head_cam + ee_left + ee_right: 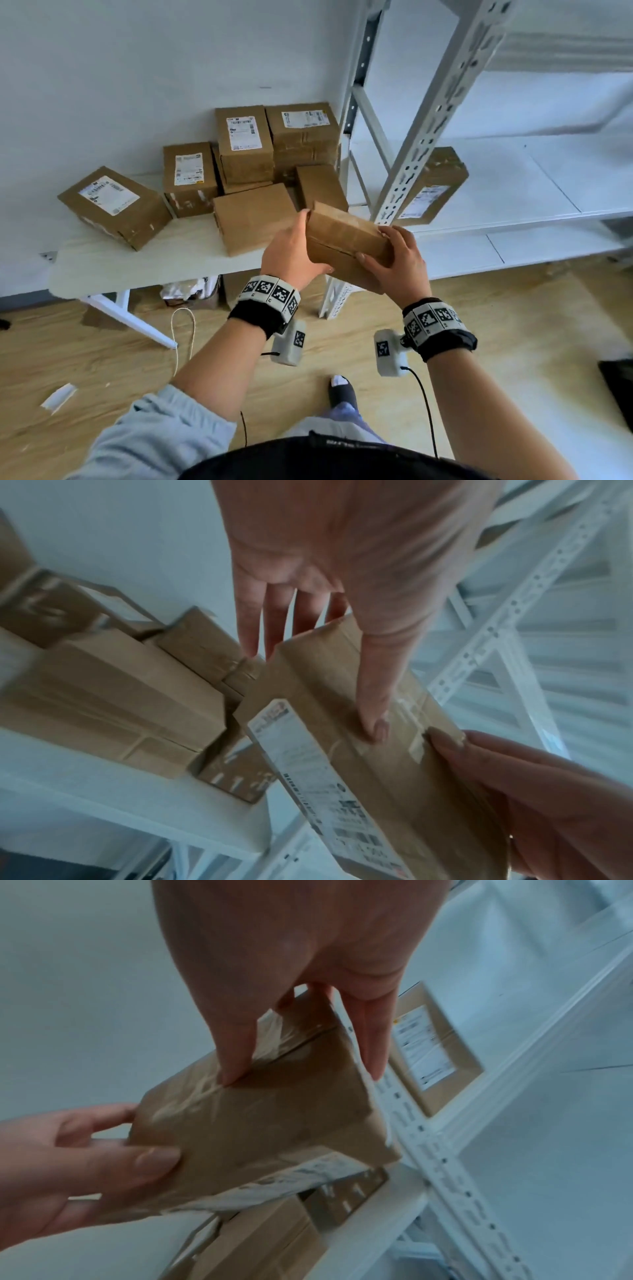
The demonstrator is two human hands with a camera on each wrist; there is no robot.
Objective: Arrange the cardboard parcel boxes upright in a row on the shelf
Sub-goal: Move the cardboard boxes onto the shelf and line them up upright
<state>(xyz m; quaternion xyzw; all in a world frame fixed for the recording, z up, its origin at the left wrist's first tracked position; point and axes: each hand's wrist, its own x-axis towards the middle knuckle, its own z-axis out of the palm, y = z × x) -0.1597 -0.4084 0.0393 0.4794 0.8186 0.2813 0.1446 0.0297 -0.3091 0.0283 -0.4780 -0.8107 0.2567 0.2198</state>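
I hold a brown cardboard parcel box (pixel 346 240) in the air between the table and the shelf rack, tilted. My left hand (pixel 291 250) grips its left end, thumb on the taped face (pixel 318 685). My right hand (pixel 400 260) grips the right end, thumb and fingers on opposite faces (pixel 274 1118). A white label runs along the box's underside (pixel 308 764). One labelled parcel box (pixel 442 171) stands on the white shelf board (pixel 513 185), partly behind the rack's upright. Several more parcel boxes (pixel 245 147) lie and stack on the white table (pixel 154 270).
The perforated white upright (pixel 442 113) of the rack stands just beyond the held box. The shelf board stretches to the right of the standing box. A lower shelf board (pixel 548 246) lies beneath. A cord (pixel 183 329) and a paper scrap (pixel 58 397) lie on the wooden floor.
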